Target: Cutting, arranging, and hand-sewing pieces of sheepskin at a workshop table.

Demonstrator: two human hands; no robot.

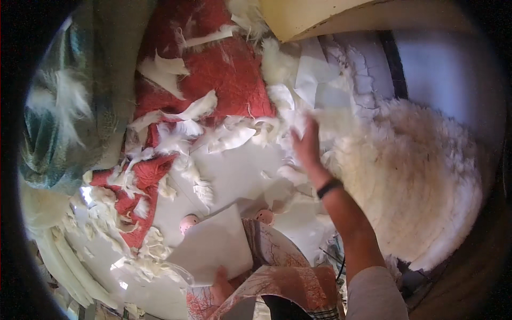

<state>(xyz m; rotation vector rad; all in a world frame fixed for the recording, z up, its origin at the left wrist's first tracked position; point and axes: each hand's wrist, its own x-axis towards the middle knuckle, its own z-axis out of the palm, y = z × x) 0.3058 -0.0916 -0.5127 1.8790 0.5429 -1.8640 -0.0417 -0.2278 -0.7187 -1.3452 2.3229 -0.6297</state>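
Observation:
My left hand (222, 288) is low in the middle by my lap, gripping the lower edge of a flat white piece (216, 248), perhaps hide or board. That piece lies tilted over my knees; its underside and most of my fingers are hidden. My right arm, with a black wristband, stretches forward. My right hand (306, 141) is among white scraps (288, 101) beside a pile of fluffy cream sheepskins (400, 181). Its fingers are blurred against the white, so their grip does not show.
A red cloth (229, 74) strewn with white furry offcuts (232, 137) lies ahead on the pale floor (221, 170). Green sacking (74, 117) bulges at left. A yellowish panel corner (298, 18) juts in from above. Pink perforated shoes (188, 223) show beyond my patterned apron (298, 282).

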